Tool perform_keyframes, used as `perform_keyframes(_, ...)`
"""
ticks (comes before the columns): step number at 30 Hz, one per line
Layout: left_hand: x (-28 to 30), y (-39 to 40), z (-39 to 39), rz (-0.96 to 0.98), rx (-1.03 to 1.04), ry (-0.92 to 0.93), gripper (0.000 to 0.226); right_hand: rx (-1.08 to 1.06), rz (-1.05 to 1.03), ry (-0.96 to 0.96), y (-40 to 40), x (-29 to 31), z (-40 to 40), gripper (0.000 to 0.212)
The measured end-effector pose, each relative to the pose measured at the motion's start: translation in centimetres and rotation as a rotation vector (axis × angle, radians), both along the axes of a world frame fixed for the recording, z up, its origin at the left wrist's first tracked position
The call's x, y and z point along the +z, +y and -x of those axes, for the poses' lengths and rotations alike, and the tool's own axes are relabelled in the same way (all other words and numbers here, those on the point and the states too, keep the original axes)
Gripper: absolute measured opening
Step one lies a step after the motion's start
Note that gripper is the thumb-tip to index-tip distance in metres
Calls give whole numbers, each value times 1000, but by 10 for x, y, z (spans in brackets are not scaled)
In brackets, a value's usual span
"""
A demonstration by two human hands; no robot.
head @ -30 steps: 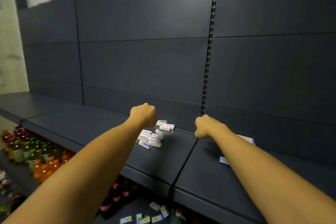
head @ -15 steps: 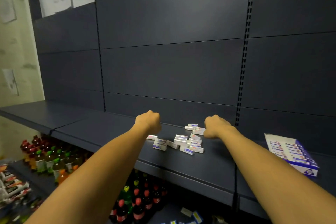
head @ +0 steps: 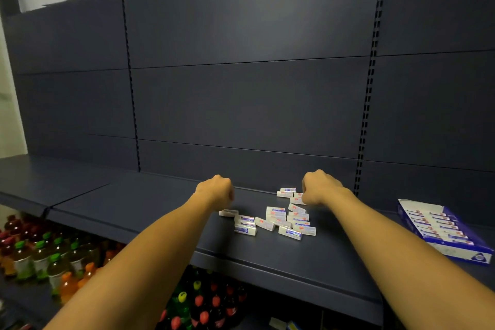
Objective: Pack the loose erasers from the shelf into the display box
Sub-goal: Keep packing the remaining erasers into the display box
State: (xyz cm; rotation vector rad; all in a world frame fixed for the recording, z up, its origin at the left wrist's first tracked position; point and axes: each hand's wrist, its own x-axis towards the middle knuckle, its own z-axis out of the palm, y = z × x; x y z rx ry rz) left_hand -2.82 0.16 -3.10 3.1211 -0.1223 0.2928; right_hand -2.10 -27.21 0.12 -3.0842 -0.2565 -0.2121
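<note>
A dark blue metal shelf [head: 150, 203] carries everything. Toward its right end, well apart from the loose pile, lies the open blue-and-white display box [head: 455, 245], long axis running from the back panel toward the front edge, with a row of erasers already in it. Mid-shelf, small white erasers [head: 278, 221] with blue or red sleeves lie scattered at mixed angles. The right hand [head: 320, 187] is a closed fist at the pile's back edge; the left hand [head: 215, 190], also fisted, hovers at its left end. I cannot tell whether either holds anything.
</note>
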Motion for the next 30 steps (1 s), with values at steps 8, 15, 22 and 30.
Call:
perform_keyframes(8, -9, 21, -30, -88, -56, 185, 20, 106, -93, 38, 19, -9, -47, 21)
perform_keyframes(15, -15, 30, -50, -37, -147, 283, 21, 137, -123, 124, 30, -33, -70, 11)
perform_keyframes(22, -8, 33, -69, -34, -173, 249, 19, 149, -212, 191, 40, -45, -80, 8)
perform_keyframes(30, -2, 38, -84, -11, -194, 173, 36, 137, -159, 195, 51, -47, -76, 19)
